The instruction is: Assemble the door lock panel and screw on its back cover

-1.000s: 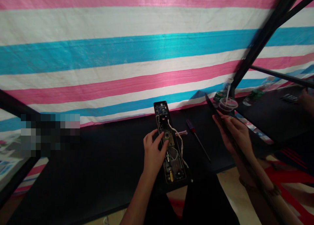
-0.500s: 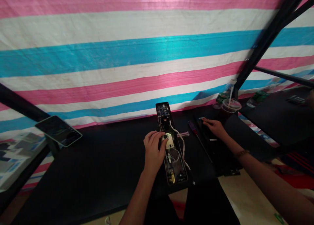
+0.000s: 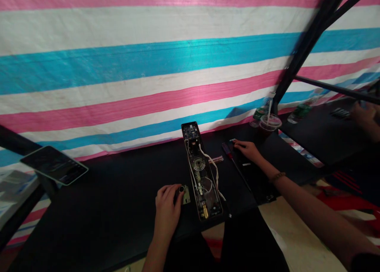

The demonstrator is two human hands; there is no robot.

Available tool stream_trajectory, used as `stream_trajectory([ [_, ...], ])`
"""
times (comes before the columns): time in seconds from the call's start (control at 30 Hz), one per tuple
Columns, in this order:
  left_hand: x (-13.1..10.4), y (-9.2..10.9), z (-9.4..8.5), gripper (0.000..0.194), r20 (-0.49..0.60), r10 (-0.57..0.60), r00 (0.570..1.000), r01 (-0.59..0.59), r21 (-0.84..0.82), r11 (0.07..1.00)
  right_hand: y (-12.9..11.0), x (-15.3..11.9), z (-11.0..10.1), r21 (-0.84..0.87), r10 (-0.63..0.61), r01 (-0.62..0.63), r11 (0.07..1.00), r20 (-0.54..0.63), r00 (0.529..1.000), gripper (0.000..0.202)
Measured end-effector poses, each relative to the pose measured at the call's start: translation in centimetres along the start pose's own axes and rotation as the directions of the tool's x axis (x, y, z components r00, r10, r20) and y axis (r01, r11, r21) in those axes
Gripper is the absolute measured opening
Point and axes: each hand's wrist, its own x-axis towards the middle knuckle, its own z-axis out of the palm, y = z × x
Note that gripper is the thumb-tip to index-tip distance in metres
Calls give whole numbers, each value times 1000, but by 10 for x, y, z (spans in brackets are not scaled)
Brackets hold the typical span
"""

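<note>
My left hand [image 3: 168, 204] pinches a pale, flat plate with a round dark hole [image 3: 186, 196], low over the black table, left of the opened device. That device [image 3: 204, 185] is a long, narrow black housing, possibly a door lock, with a circuit board [image 3: 191, 131] at its far end, a round part [image 3: 198, 164] in the middle and a brass-coloured cylinder [image 3: 205, 212] at the near end. A white cable [image 3: 217, 175] hangs along its right side. My right hand [image 3: 247, 150] has its fingers closed beside a small light piece [image 3: 232, 140]; anything between them is too small to make out.
A purple-handled screwdriver [image 3: 228, 151] lies right of the device, beside a dark panel [image 3: 261, 189]. Behind my right hand stand a lidded cup with a straw [image 3: 269, 123] and a bottle [image 3: 259, 114]. A tablet [image 3: 55, 165] leans at left. Another person's hand [image 3: 366, 113] is far right.
My left hand has lifted the pale plate off the middle of the device and carried it left and nearer, uncovering the round part. My right hand has barely moved; the view has shifted slightly.
</note>
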Motion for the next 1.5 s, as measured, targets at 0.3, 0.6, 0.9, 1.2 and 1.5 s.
stream_trajectory([
  [0.3, -1, 4, 1, 22, 51, 48, 998, -54, 115, 992, -77, -10, -4, -111, -113, 104, 988, -78, 991, 29],
  [0.6, 10, 5, 2, 23, 93, 49, 994, -61, 127, 990, -203, -60, 60, -302, -412, 494, 815, 297, 861, 26],
  [0.9, 5, 5, 3, 27, 92, 76, 993, -84, 86, 993, -199, -69, 71, -168, -427, 425, 890, 24, 904, 12],
  [1.2, 107, 37, -26, 34, -50, 19, 999, -14, 95, 995, -121, -129, 54, -264, -115, 91, 960, -76, 990, 16],
  [1.5, 207, 84, -16, 22, 183, 33, 983, -99, 363, 927, -179, -93, 75, -165, -210, 188, 968, -132, 969, 19],
])
